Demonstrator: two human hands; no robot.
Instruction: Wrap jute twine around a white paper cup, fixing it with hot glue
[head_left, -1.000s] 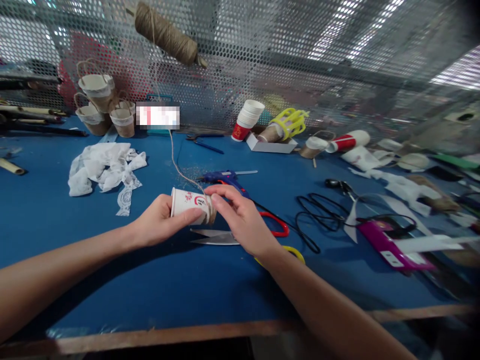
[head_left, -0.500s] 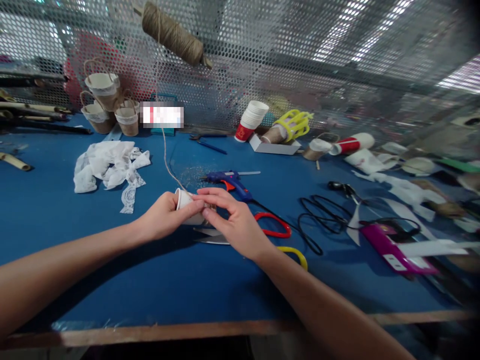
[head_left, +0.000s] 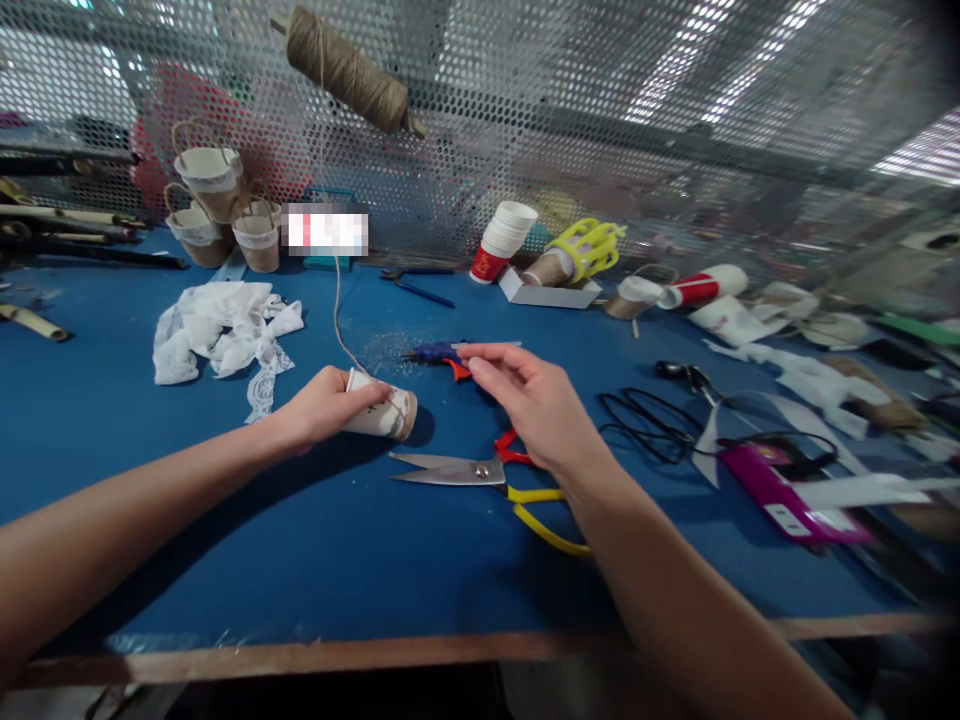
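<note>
my left hand [head_left: 322, 405] has its fingers closed round the white paper cup [head_left: 379, 415], twine-wound at its base, on the blue surface [head_left: 300, 540]; my right hand [head_left: 540, 405] hangs with fingers open and empty, tips just over the blue glue gun [head_left: 435, 352]; a gluing step, i judge; it calls for closing round the gun's handle

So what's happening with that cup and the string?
A person's left hand holds a paper cup on its side on the blue table. Some twine runs from the cup up to a spool hung on the mesh. The right hand is open and empty, its fingers stretched over the glue gun. The scissors lie just in front of the cup.
</note>
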